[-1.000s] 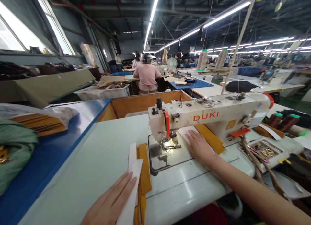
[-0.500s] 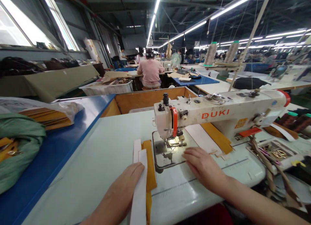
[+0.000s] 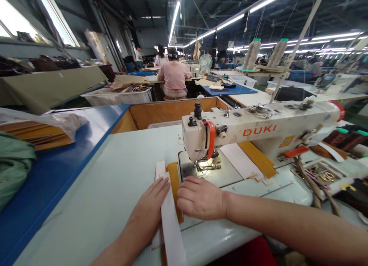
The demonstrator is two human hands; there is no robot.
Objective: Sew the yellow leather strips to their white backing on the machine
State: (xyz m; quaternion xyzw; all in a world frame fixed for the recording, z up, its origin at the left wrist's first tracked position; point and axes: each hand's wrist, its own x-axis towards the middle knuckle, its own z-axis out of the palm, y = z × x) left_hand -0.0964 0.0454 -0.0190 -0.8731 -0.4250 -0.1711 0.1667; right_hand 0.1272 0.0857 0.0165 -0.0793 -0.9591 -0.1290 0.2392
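Observation:
My left hand [image 3: 148,206] lies with its fingers stretched out over the upper end of a white strip [image 3: 171,224]. Its thumb is hidden. Under and beside that strip are another white strip [image 3: 160,167] and a mustard-yellow strip [image 3: 174,183], left of the sewing machine's metal plate. My right hand [image 3: 199,199] has curled fingers, with the fingertips over the right edge of the mustard strip; whatever they pinch is hidden. Just behind it stands the sewing machine [image 3: 230,133], its lit presser foot [image 3: 208,165] over the plate.
Right of the needle, a wide white piece [image 3: 241,162] and a mustard piece [image 3: 257,158] lie under the machine arm. A tray of metal rings [image 3: 326,176] sits farther right. At left, a blue table [image 3: 86,143] bears bagged mustard pieces [image 3: 37,133]. A co-worker in pink [image 3: 174,76] sits ahead.
My right hand has moved left from the machine plate to the mustard strip. My left hand has shifted up the white strip, whose lower end now slants right. The view has turned slightly.

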